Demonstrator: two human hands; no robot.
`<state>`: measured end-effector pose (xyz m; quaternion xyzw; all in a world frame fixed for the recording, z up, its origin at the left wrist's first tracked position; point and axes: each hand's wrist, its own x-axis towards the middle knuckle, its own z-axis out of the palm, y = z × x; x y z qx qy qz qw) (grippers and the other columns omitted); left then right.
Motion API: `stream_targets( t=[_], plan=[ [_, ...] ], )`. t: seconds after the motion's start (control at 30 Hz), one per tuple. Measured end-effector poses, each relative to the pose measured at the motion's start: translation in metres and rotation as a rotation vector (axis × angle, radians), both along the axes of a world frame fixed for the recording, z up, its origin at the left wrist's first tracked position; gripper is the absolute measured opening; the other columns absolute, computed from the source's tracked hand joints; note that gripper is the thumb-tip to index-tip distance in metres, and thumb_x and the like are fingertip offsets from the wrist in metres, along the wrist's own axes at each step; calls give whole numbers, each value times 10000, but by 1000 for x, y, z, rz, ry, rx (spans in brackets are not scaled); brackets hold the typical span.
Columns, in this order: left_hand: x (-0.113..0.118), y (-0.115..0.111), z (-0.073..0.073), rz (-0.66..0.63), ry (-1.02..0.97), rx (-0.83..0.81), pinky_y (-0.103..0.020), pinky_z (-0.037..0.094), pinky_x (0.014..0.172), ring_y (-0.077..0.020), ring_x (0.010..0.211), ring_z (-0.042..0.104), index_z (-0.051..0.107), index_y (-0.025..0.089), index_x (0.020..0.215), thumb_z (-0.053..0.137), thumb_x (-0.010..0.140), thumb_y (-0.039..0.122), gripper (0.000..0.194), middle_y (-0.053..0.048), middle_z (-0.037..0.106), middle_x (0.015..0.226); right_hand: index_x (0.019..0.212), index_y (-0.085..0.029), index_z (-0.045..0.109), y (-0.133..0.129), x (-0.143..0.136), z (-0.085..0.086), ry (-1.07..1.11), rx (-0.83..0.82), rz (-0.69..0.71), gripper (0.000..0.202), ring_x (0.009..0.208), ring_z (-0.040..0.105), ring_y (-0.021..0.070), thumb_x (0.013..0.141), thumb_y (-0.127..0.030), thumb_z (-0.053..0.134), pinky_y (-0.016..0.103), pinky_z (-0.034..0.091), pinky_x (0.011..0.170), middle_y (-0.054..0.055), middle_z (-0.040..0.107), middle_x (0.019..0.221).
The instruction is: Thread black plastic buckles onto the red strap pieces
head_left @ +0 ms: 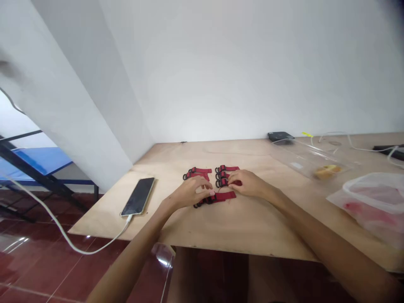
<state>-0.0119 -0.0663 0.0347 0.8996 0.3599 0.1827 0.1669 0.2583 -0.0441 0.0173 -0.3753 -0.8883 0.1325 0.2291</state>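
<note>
Several short red webbing straps with black buckles and rings lie in small groups on the wooden table. My left hand (195, 190) is bent over the near group, thumb and forefinger closed at the black buckle of a red strap (225, 196). My right hand (249, 182) has its curled fingers on the lowest strap of the right stack (227, 168), where three rings line up on the left side. Behind my left hand lies another pair of red straps (201, 171), partly hidden by the fingers.
A charging phone (139, 197) lies at the left, its white cable (85, 251) hanging over the table's edge. To the right are a clear plastic bag with a piece of bread (327, 171), a whitish bag (375, 206) and a black box (280, 137) by the wall.
</note>
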Motion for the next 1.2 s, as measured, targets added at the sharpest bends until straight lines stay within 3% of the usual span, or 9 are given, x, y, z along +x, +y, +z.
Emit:
stream_targets(
  t=[0.1, 0.27, 0.4, 0.57, 0.77, 0.97, 1.03, 1.1, 1.2],
  plan=[
    [-11, -23, 2, 81, 51, 0, -358, 476, 947, -254, 1092, 620, 640, 215, 1197, 652, 878, 455, 400, -73, 673, 1223, 734, -211, 742, -3, 5, 6, 12, -17, -40, 242, 701, 627, 197, 890, -254, 564, 289, 444, 666, 41, 721, 744],
    [-23, -47, -4, 169, 47, -33, -342, 484, 942, -223, 1039, 634, 671, 215, 1091, 630, 899, 305, 216, -48, 702, 1117, 904, -213, 756, -21, -19, 2, 146, -58, 41, 158, 795, 646, 199, 871, -328, 652, 290, 461, 698, 55, 742, 897],
    [-30, -64, -3, 175, 8, -101, -317, 472, 987, -204, 1073, 630, 671, 245, 1119, 649, 880, 268, 240, -17, 695, 1155, 934, -227, 759, -34, -34, -3, 131, -108, 135, 152, 840, 649, 187, 897, -287, 625, 289, 471, 748, 44, 738, 934],
    [-44, -72, -6, 235, 28, -94, -348, 466, 996, -222, 1090, 618, 673, 244, 1089, 639, 882, 252, 211, -31, 688, 1156, 906, -229, 777, -28, -27, -3, 86, -169, 183, 188, 838, 645, 194, 876, -210, 592, 289, 469, 740, 50, 734, 920],
    [-61, -47, -15, 364, 3, 3, -372, 491, 958, -229, 1062, 626, 666, 229, 1077, 593, 897, 229, 194, -50, 682, 1136, 862, -206, 766, -17, -2, 12, 39, -390, 133, 159, 700, 622, 180, 785, -206, 627, 274, 432, 623, 27, 726, 802],
    [-50, -19, -15, 284, 8, 156, -404, 480, 1012, -244, 1116, 617, 663, 223, 1113, 606, 894, 252, 229, -71, 674, 1193, 704, -185, 694, -6, 16, 9, 64, -308, -6, 122, 616, 566, 161, 776, -243, 615, 271, 400, 571, 6, 654, 666],
    [-41, -9, -14, 266, 20, 250, -430, 434, 1077, -261, 1226, 562, 636, 226, 1201, 610, 902, 319, 314, -89, 632, 1293, 788, -186, 711, -4, 10, 3, 135, -194, -77, 131, 687, 607, 180, 805, -262, 605, 286, 454, 635, 29, 693, 766],
    [-31, 4, -15, 290, 40, 289, -459, 379, 1132, -276, 1344, 473, 562, 217, 1329, 559, 933, 409, 440, -115, 544, 1425, 988, -186, 718, -3, -2, -6, 227, -35, -196, 231, 912, 654, 227, 873, -315, 565, 336, 502, 819, 85, 721, 1021],
    [-14, 27, -23, 387, 152, 202, -560, 281, 1174, -320, 1494, 257, 373, 177, 1501, 399, 977, 541, 639, -156, 308, 1602, 1344, -145, 573, -1, -26, -21, 131, 143, -420, 480, 1325, 486, 305, 977, -411, 414, 463, 371, 1097, 177, 553, 1413]
  ],
)
